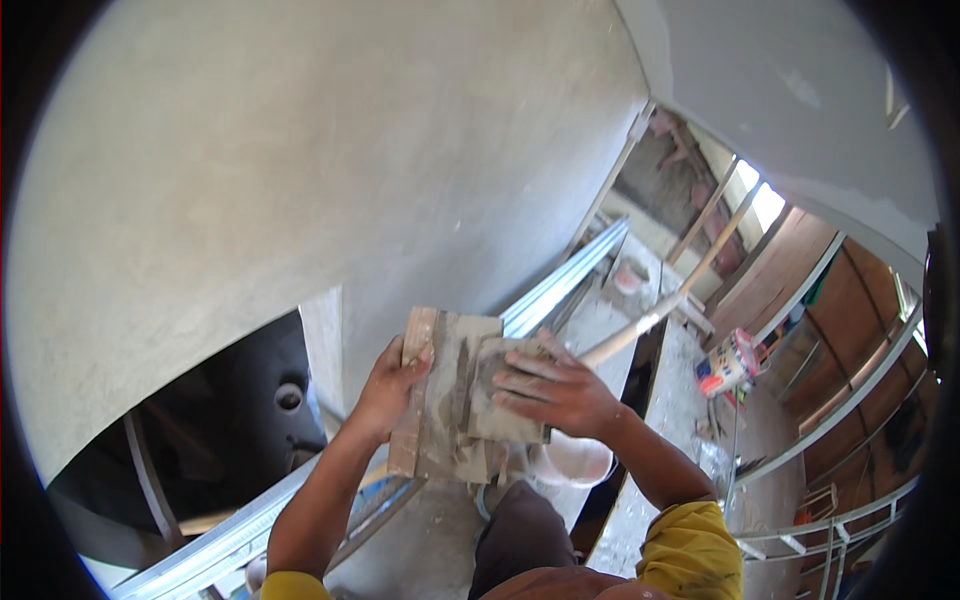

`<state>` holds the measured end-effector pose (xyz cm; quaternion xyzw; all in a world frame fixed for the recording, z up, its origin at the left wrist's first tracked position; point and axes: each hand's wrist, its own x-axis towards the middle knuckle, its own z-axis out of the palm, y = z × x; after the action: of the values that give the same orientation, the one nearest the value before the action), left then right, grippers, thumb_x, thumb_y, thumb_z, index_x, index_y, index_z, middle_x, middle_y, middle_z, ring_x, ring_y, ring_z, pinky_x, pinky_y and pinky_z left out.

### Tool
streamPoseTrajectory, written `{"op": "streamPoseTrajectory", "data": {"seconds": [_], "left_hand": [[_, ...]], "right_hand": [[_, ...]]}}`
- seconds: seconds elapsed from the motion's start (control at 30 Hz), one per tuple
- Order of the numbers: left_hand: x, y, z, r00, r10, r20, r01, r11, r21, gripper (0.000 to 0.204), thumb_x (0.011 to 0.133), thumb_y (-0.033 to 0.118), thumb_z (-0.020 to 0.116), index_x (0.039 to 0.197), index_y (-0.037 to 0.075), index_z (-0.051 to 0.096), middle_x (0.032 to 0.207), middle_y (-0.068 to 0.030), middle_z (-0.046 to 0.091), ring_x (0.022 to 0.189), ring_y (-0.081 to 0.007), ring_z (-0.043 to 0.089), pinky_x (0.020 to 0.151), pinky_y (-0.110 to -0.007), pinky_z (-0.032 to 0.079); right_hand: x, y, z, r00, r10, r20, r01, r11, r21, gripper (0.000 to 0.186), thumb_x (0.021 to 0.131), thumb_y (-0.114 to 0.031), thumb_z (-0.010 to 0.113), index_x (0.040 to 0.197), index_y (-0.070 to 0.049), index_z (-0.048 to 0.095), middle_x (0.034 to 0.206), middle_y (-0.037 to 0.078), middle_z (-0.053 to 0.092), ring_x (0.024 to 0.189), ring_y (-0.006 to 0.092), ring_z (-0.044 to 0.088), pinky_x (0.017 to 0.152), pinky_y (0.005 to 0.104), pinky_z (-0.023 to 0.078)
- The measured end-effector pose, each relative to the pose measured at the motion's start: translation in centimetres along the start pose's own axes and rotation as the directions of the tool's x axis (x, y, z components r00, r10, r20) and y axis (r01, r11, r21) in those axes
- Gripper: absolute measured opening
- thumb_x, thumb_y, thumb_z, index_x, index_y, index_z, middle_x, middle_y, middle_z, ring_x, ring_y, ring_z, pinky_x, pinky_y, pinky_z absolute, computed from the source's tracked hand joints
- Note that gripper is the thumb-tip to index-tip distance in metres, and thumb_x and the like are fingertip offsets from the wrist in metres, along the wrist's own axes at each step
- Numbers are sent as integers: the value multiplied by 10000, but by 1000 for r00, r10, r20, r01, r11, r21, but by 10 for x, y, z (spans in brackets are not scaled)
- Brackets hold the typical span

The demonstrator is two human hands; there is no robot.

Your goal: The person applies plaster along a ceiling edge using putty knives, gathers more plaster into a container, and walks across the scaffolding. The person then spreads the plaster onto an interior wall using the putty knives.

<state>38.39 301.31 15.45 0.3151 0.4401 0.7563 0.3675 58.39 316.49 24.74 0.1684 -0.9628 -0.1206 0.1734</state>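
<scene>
In front of me I hold up a plaster-smeared board (440, 440) with a bare wooden strip (405, 445) along its left edge. My left hand (387, 388) is closed round that strip, the thumb on the near face. Over the board's right part lies a smaller squarish grey slab (487, 410), dusty and of a kind I cannot make out. My right hand (562, 392) grips this slab from its right side, with fingers stretched across the face; its palm side is hidden. Behind the slab shows a pale bucket (572, 460), partly covered by my right hand and forearm.
A large plastered wall (300, 150) rises ahead and left, with a dark opening (240, 400) low down. Shiny metal channels (565, 285) lie along its foot. A wooden pole (640, 328) slants across at right. Beyond stand a colourful bucket (728, 362) and curved-looking metal framing (850, 400).
</scene>
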Motion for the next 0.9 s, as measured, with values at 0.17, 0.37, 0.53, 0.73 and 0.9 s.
{"op": "streamPoseTrajectory", "data": {"seconds": [0.17, 0.37, 0.53, 0.73, 0.9], "left_hand": [[-5, 30, -2, 940, 322, -112, -311, 944, 109, 389, 949, 266, 562, 1213, 8, 439, 1039, -66, 555, 929, -114, 498, 840, -256, 405], [-19, 86, -13, 743, 608, -281, -602, 790, 117, 362, 959, 231, 548, 1210, 4, 420, 989, -37, 526, 893, -74, 461, 806, -219, 390], [-23, 102, -28, 572, 745, -344, -711, 659, 245, 399, 950, 267, 549, 1209, -12, 430, 1007, -35, 502, 907, -88, 431, 824, -231, 359], [-28, 100, -34, 509, 758, -408, -742, 627, 239, 397, 950, 273, 549, 1202, -12, 435, 1016, -35, 485, 913, -88, 413, 847, -239, 345], [-30, 99, -32, 527, 743, -413, -745, 637, 196, 399, 951, 269, 546, 1214, -6, 425, 1022, -36, 484, 920, -90, 414, 859, -245, 343]], "right_hand": [[20, 18, -38, 989, -111, 94, 135, 943, -304, 326, 799, -178, 611, 1123, -187, 646, 1241, 9, 597, 1266, 227, 482, 1121, 595, 225], [70, 84, -100, 904, 76, -421, -189, 954, -233, 417, 732, 53, 595, 1133, -60, 620, 1206, 132, 614, 1128, 325, 581, 1022, 417, 425], [159, 124, -164, 708, 75, -703, -312, 925, -216, 293, 843, 34, 510, 1126, 1, 581, 990, 256, 619, 914, 438, 603, 801, 413, 486], [256, 165, -224, 635, -72, -769, -292, 900, -325, 244, 848, -14, 511, 1086, 1, 564, 899, 257, 620, 866, 444, 595, 764, 451, 478], [295, 185, -255, 558, 13, -830, -454, 841, -293, 268, 837, -33, 510, 1098, 2, 563, 932, 239, 636, 908, 434, 595, 794, 475, 469]]}}
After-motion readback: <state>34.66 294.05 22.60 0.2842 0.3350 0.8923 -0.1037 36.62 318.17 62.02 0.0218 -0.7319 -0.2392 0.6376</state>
